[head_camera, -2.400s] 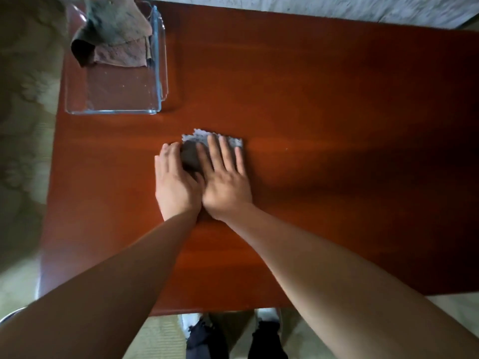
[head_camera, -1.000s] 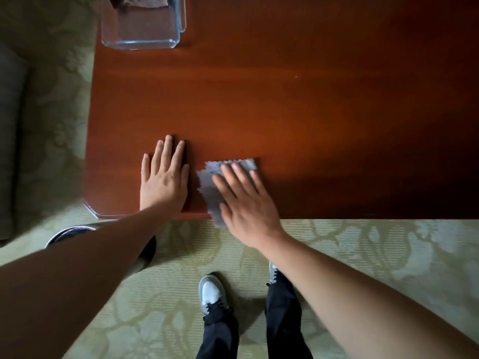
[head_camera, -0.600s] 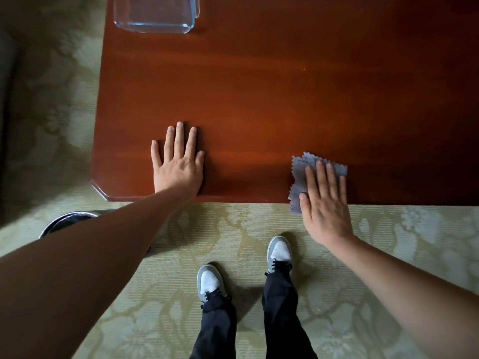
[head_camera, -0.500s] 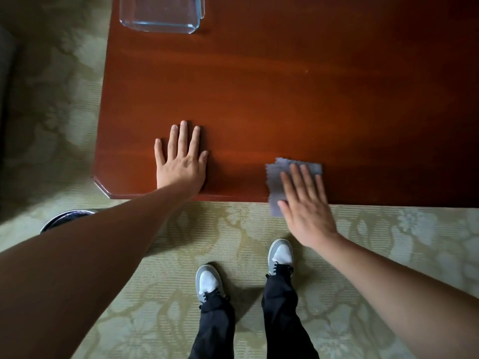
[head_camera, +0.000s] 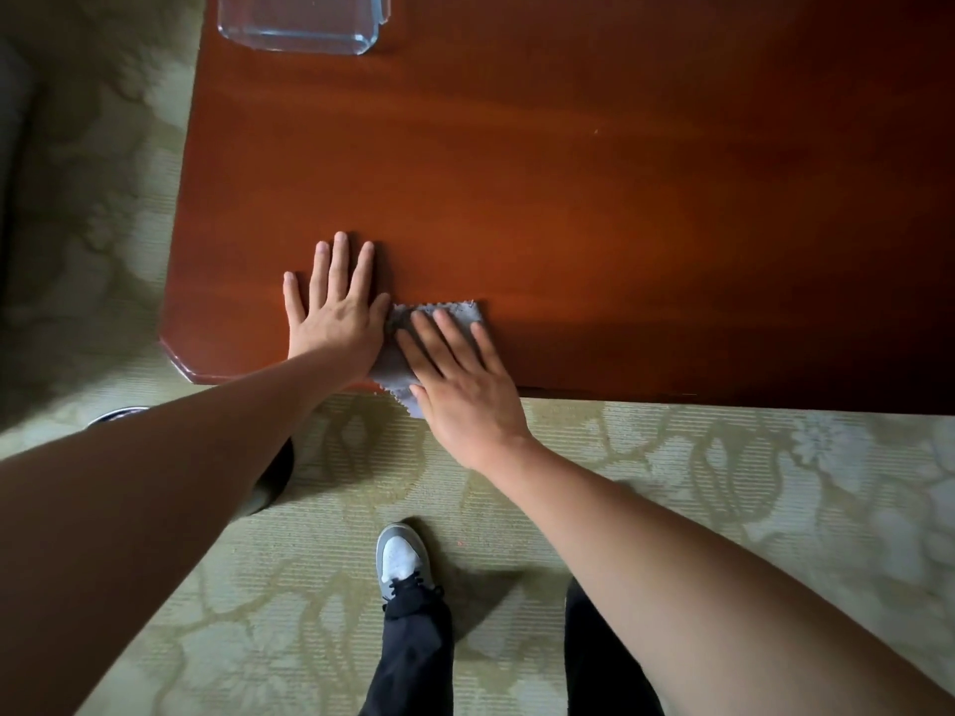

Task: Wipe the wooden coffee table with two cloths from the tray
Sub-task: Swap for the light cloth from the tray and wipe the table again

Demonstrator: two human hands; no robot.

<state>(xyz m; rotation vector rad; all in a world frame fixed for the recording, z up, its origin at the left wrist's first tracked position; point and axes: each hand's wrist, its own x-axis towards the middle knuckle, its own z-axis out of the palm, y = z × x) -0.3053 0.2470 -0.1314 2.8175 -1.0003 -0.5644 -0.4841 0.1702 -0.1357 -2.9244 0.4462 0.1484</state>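
Observation:
A small grey cloth (head_camera: pixel 398 361) with pinked edges lies on the near edge of the red-brown wooden coffee table (head_camera: pixel 568 198), one corner hanging over the rim. My right hand (head_camera: pixel 460 374) presses flat on the cloth with straight fingers. My left hand (head_camera: pixel 336 307) lies flat on the bare wood just left of the cloth, its thumb side touching the cloth. The clear glass tray (head_camera: pixel 305 23) stands at the table's far left corner; its inside is mostly cut off by the frame's top.
Patterned green carpet (head_camera: pixel 723 457) runs along the table's near side, where my shoes (head_camera: pixel 400 560) and dark trousers stand. A dark round object (head_camera: pixel 268 483) sits on the floor below the table's near left corner, mostly hidden by my left forearm.
My right hand has slid the grey cloth leftwards along the near edge until it meets my left hand. The left hand has stayed flat in place.

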